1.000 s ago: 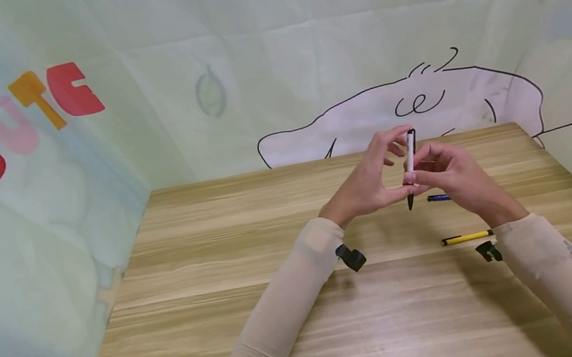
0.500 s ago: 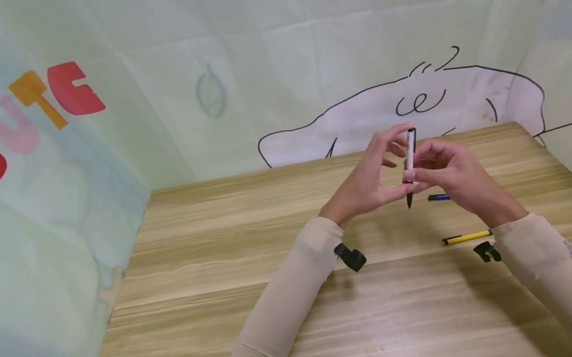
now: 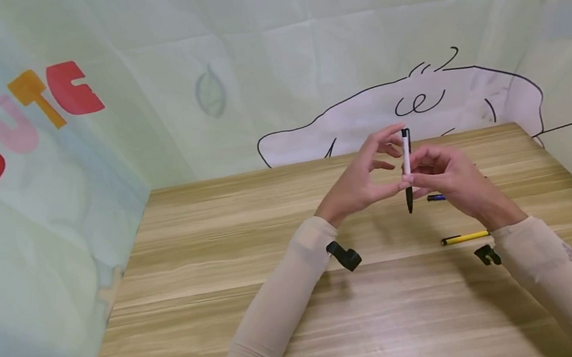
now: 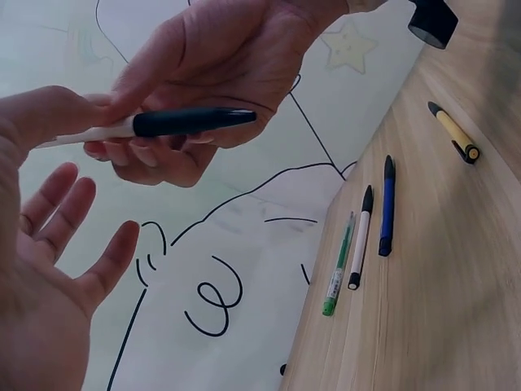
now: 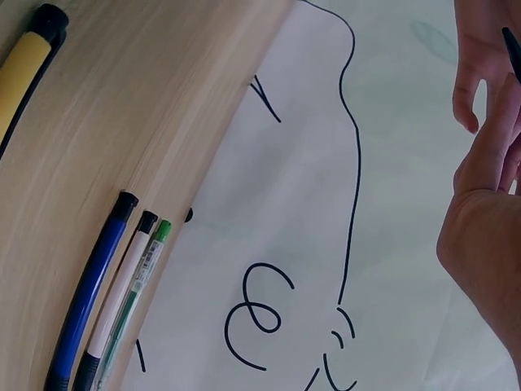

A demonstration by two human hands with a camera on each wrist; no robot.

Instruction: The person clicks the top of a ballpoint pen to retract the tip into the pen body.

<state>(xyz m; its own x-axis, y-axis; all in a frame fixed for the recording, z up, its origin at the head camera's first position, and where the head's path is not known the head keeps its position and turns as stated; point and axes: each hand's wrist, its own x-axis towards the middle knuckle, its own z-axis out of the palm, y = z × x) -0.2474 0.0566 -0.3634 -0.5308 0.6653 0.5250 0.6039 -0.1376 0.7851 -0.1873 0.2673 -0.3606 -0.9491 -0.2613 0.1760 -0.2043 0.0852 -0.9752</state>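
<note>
A white pen with a black lower barrel and black clip (image 3: pixel 406 156) stands nearly upright above the table, tip down, between both hands. My right hand (image 3: pixel 447 174) pinches it around the middle with thumb and fingers. From the other side, my left hand (image 3: pixel 348 192) has its index finger at the pen's top end and its thumb at the middle, close to the right thumb. The left wrist view shows the black tip section (image 4: pixel 191 121) jutting out past the thumbs, while the other left fingers (image 4: pixel 110 265) are spread away from the pen.
On the wood-grain table (image 3: pixel 220 253) lie a yellow pen (image 3: pixel 464 237), a blue pen (image 4: pixel 387 208), a white pen with black ends (image 4: pixel 361 240) and a thin green pen (image 4: pixel 336 273). A printed cloth backdrop (image 3: pixel 203 44) rises behind the table edge.
The pen has shifted slightly left and become more upright. My left hand has moved a little left with it, and its thumb sits a bit higher than before.
</note>
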